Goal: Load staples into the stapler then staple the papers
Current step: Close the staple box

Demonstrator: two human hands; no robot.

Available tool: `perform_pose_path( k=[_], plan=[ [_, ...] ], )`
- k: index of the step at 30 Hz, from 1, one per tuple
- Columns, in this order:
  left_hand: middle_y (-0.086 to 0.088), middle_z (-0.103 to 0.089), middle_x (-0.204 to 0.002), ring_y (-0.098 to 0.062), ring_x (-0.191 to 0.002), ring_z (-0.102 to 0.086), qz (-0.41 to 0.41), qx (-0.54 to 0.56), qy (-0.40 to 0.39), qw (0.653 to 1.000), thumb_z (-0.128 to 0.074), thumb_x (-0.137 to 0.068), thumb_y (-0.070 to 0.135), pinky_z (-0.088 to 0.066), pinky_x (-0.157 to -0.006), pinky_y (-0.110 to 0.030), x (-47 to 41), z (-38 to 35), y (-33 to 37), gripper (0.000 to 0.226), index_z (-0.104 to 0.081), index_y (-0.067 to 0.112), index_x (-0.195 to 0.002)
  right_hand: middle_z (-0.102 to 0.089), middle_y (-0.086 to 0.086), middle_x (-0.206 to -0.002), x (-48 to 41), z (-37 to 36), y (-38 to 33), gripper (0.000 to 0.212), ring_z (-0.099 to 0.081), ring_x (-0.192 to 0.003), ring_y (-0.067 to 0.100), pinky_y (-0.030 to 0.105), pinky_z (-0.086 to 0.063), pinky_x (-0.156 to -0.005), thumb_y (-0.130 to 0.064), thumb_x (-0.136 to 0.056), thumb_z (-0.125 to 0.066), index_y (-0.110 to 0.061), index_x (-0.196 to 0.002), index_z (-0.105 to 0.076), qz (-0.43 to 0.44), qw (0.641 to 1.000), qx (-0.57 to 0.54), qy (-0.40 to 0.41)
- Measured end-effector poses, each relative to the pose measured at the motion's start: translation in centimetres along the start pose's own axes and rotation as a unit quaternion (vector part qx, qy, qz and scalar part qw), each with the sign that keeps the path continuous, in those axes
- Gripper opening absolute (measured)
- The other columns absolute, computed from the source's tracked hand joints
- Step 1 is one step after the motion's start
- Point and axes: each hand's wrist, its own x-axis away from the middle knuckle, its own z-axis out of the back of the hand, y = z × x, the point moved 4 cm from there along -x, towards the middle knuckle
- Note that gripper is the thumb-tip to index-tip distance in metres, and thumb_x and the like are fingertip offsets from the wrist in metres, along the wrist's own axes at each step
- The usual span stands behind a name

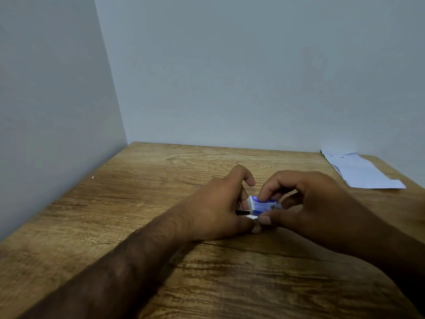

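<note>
Both my forearms reach in from the near edge over the brown wood-grain bench (115, 226) and meet at its middle. My right hand (305, 199) pinches the small blue-and-white cardboard staple box (262, 206) between thumb and curled fingers. My left hand (220, 203) curls against the box's white left end, with a dark strip (242, 212) showing beside it, and I cannot tell whether those fingers grip anything. White folded papers (365, 171) lie far right, well apart.

We count two hands, the left hand (216, 203) and the right hand (310, 203); one blue-and-white box (264, 206); one dark object (242, 212), mostly hidden. We find one pile of papers (363, 171), its sheets uncountable; one table (161, 171).
</note>
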Motion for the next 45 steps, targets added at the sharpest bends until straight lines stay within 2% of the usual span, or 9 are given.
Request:
perform_pose_path(
  k=[3,7,12,18,25,32,39,42,45],
  plan=[
    [0.012,-0.067,-0.102,-0.006,-0.092,-0.066,-0.005,0.015,-0.028,0.999,-0.088,-0.072,0.032,-0.059,-0.083,-0.040,0.2,0.0,0.0,0.072,-0.041,0.039,-0.125,-0.072,-0.019,-0.088,0.3,-0.9,0.2,0.025,-0.067,-0.085,0.002,0.031,-0.059,-0.075,-0.032,-0.066,-0.087,-0.037,-0.086,-0.073,-0.014,0.999,0.042,-0.027],
    [0.015,-0.066,-0.104,-0.005,-0.096,-0.064,-0.021,0.020,-0.041,0.999,-0.087,-0.075,0.031,-0.058,-0.088,-0.041,0.5,0.3,-0.1,0.061,-0.047,0.038,-0.121,-0.070,-0.022,-0.090,0.6,-0.8,0.5,0.027,-0.064,-0.088,0.000,0.034,-0.057,-0.077,-0.037,-0.066,-0.083,-0.040,-0.091,-0.072,-0.005,0.997,0.075,-0.026],
    [0.013,-0.068,-0.101,-0.005,-0.090,-0.065,-0.033,0.020,-0.029,0.999,-0.083,-0.080,0.028,-0.059,-0.082,-0.037,0.4,0.5,0.0,0.045,-0.054,0.033,-0.113,-0.069,-0.025,-0.093,0.5,-1.1,0.9,0.028,-0.061,-0.092,-0.005,0.026,-0.056,-0.073,-0.042,-0.069,-0.081,-0.045,-0.095,-0.069,0.002,0.996,0.092,-0.017],
    [0.016,-0.066,-0.093,0.002,-0.084,-0.062,-0.025,-0.037,0.011,0.999,-0.083,-0.079,0.033,-0.052,-0.070,-0.021,0.1,0.6,-0.1,0.032,-0.059,0.038,-0.100,-0.067,-0.025,-0.100,0.4,-1.0,2.2,0.046,-0.062,-0.097,-0.005,0.020,-0.058,-0.080,-0.021,-0.072,-0.084,-0.051,-0.102,-0.067,-0.009,0.997,0.078,-0.028],
    [0.016,-0.070,-0.088,-0.001,-0.085,-0.063,0.006,-0.064,0.101,0.993,-0.085,-0.076,0.030,-0.053,-0.072,-0.026,-2.1,1.1,-1.9,0.025,-0.065,0.033,-0.091,-0.067,-0.022,-0.101,-2.3,-1.9,3.6,0.044,-0.062,-0.096,0.000,0.024,-0.053,-0.081,-0.013,-0.075,-0.081,-0.044,-0.104,-0.072,0.019,0.996,0.081,0.011],
    [0.010,-0.070,-0.094,-0.011,-0.093,-0.065,0.054,-0.084,0.144,0.985,-0.082,-0.078,0.014,-0.047,-0.076,-0.026,-8.6,2.3,-4.8,0.022,-0.065,0.026,-0.086,-0.070,-0.010,-0.107,-9.2,-3.2,7.4,0.039,-0.062,-0.094,0.008,0.029,-0.054,-0.085,-0.005,-0.081,-0.073,-0.038,-0.101,-0.076,-0.042,0.995,0.056,0.076],
    [0.003,-0.071,-0.093,-0.020,-0.098,-0.066,0.072,-0.051,0.194,0.977,-0.081,-0.079,0.010,-0.056,-0.087,-0.038,-14.1,2.2,-6.8,0.019,-0.071,0.019,-0.091,-0.075,-0.004,-0.111,-13.4,-3.0,10.5,0.041,-0.059,-0.087,0.005,0.007,-0.040,-0.069,0.002,-0.082,-0.068,-0.030,-0.105,-0.078,-0.061,0.987,0.065,0.135],
    [0.001,-0.075,-0.095,-0.018,-0.095,-0.066,0.065,-0.024,0.223,0.972,-0.079,-0.081,0.010,-0.055,-0.084,-0.033,-15.5,1.7,-7.8,0.016,-0.073,0.019,-0.093,-0.075,-0.007,-0.106,-14.6,-2.6,11.6,0.040,-0.057,-0.083,0.001,0.010,-0.045,-0.072,0.003,-0.082,-0.067,-0.030,-0.101,-0.079,-0.061,0.987,0.056,0.141],
    [0.001,-0.075,-0.096,-0.016,-0.093,-0.066,0.058,-0.016,0.243,0.968,-0.078,-0.083,0.011,-0.054,-0.081,-0.030,-16.4,1.7,-8.3,0.015,-0.075,0.018,-0.096,-0.076,-0.007,-0.105,-15.7,-2.3,12.5,0.040,-0.061,-0.089,0.006,0.006,-0.039,-0.069,0.004,-0.082,-0.066,-0.030,-0.099,-0.079,-0.061,0.987,0.052,0.140]
  ],
)
